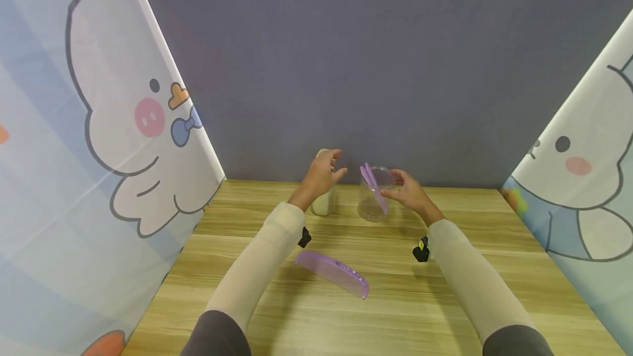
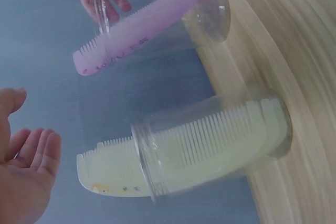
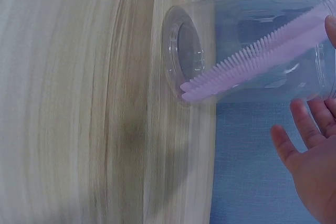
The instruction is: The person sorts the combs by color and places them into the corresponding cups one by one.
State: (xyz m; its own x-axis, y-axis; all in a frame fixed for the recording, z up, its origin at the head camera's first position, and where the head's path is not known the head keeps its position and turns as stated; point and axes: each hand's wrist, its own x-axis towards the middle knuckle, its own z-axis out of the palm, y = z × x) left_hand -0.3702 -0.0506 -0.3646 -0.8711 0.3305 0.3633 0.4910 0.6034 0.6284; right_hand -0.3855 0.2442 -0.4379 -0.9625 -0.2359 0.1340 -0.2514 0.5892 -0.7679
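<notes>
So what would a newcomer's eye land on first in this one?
Probably the two clear cups at the far edge of the wooden table: the right cup holds a purple comb, the left cup a pale yellow comb. The left hand hovers open by the left cup while the right hand touches the right cup's rim. A second purple comb lies flat on the table, nearer the person.

Purple comb (image 1: 333,273), seemingly pale-yellow comb (image 2: 173,153).

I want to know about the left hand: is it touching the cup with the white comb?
Apart: the left wrist view shows the left hand open, with a gap before the cup.
</notes>
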